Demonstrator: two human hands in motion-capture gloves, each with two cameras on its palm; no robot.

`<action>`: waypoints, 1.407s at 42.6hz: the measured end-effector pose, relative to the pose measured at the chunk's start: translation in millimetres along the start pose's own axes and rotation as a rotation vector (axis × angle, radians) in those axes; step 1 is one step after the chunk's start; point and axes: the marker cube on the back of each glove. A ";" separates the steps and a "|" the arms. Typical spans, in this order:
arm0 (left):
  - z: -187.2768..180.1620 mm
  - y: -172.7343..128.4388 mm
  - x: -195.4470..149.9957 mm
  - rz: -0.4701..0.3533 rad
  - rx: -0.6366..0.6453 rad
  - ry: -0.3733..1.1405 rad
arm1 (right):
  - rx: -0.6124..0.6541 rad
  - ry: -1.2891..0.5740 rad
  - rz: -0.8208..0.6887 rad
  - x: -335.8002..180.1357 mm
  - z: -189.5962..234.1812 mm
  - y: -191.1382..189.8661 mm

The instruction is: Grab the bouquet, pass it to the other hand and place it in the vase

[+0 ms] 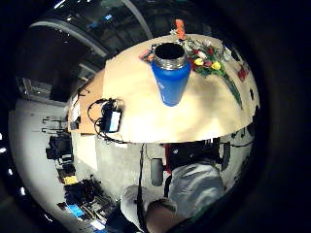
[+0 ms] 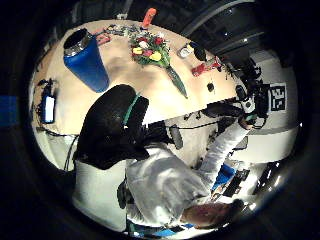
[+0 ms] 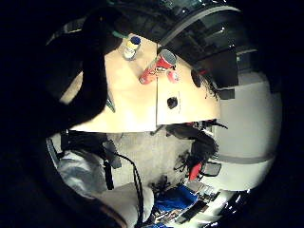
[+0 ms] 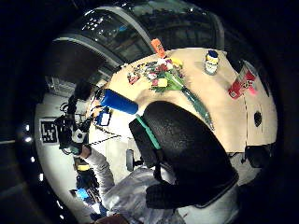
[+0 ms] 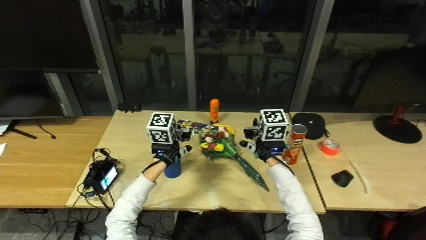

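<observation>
Wood table [image 5: 200, 192] carries the bouquet [image 5: 223, 145], lying flat between both raised hands and touched by neither. Near the left hand [image 5: 168, 153] stands the blue bottle [image 1: 170, 73], the vase, empty. The right hand [image 5: 268, 150] grips nothing; whether either hand's fingers are curled, I cannot tell. Every step is left.

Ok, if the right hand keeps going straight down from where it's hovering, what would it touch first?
Probably bare table. The right hand hovers between the bouquet and the red can, though depth is unclear and it may graze the stems.
</observation>
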 end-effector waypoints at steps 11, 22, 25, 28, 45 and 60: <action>-6.1 4.0 -1.7 0.015 -0.021 -0.016 | 0.006 -0.012 -0.022 -2.7 -10.5 21.1; -2.8 11.7 -7.8 0.043 -0.007 0.015 | -0.018 -0.047 -0.047 -9.6 -12.0 9.8; 2.3 14.8 -5.5 0.051 -0.025 0.021 | -0.038 -0.037 -0.054 -13.4 -7.5 8.1; 4.0 20.3 -0.7 0.057 -0.039 0.028 | -0.054 -0.029 -0.056 -15.6 -3.0 6.1; 26.2 26.2 8.0 0.104 -0.046 0.029 | -0.124 -0.125 0.147 37.8 39.6 -59.9; 41.9 23.9 6.5 0.121 -0.073 0.047 | -0.233 -0.239 0.314 80.9 174.8 -80.2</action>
